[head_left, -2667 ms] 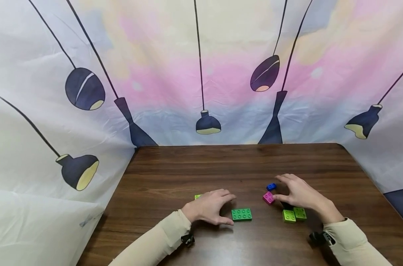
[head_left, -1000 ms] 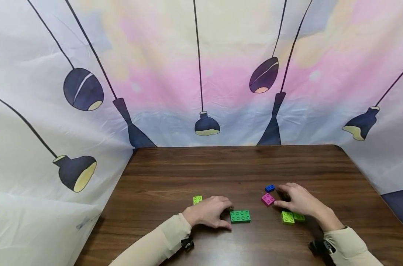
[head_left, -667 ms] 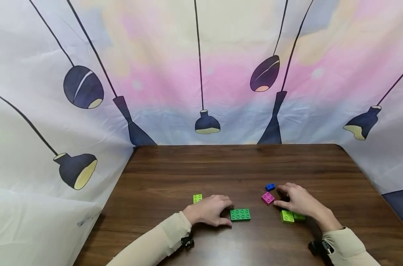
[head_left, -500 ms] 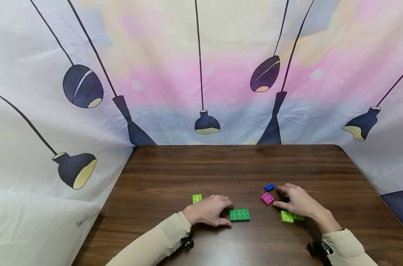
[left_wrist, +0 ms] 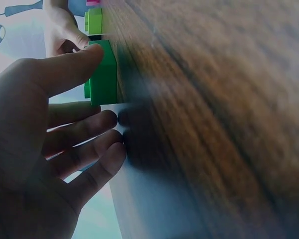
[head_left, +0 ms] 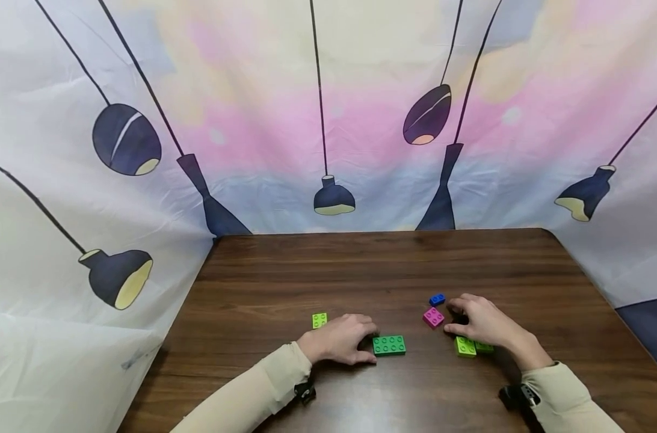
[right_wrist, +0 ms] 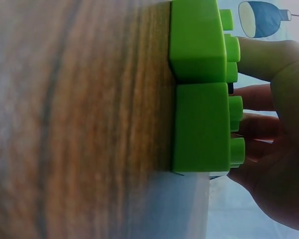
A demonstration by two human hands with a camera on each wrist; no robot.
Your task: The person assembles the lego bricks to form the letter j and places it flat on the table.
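Observation:
My left hand (head_left: 339,340) rests low at the left end of a green eight-stud toy brick (head_left: 389,346), fingers loosely bent. In the left wrist view its thumb overlaps that brick (left_wrist: 103,82), and the other fingertips are down by the tabletop. A lime brick (head_left: 319,320) lies behind this hand, partly hidden. My right hand (head_left: 485,322) is relaxed, arched beside a pink brick (head_left: 433,317) and over a lime brick (head_left: 465,347) and a darker green one (head_left: 484,347). Something black shows a sliver (right_wrist: 230,88) behind these two bricks in the right wrist view; it is mostly hidden.
A small blue brick (head_left: 437,299) lies just beyond the pink one. All the bricks are on a dark wooden table (head_left: 307,264), and a fabric backdrop (head_left: 274,120) printed with lamps hangs around its far and side edges.
My left hand has drawn slightly nearer, uncovering more of the lime brick. The right hand has come a little nearer with fingers more bent, covering more of the darker green brick. The bricks stay put.

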